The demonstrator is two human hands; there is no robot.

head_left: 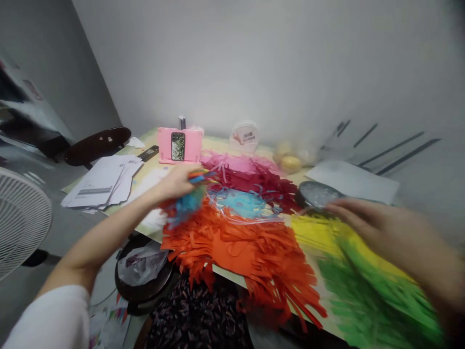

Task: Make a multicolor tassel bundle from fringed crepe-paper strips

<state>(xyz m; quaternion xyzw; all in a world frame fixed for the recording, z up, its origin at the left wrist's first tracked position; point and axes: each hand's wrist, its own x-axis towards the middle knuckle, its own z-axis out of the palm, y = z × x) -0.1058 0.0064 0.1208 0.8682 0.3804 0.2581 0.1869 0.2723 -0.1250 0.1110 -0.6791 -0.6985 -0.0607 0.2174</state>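
Observation:
My left hand (178, 182) is closed around a bundle of blue and multicoloured fringed paper (189, 201), held just above the orange fringed paper (232, 247) on the table. My right hand (366, 218) reaches in from the right, blurred by motion, with fingers stretched out over the yellow fringed paper (319, 230) and near a grey round lid (317, 194). Nothing shows in it. Blue (243, 203), dark red (261, 182) and pink (232, 162) fringed paper lie in the middle. Green fringed paper (363, 295) covers the near right.
A pink stand with a phone (179, 144) is at the back. White papers (103, 182) lie at the left, a white sheet (354, 179) at the right. A fan (20, 220) stands far left. A round stool with a plastic bag (143, 271) sits below the table edge.

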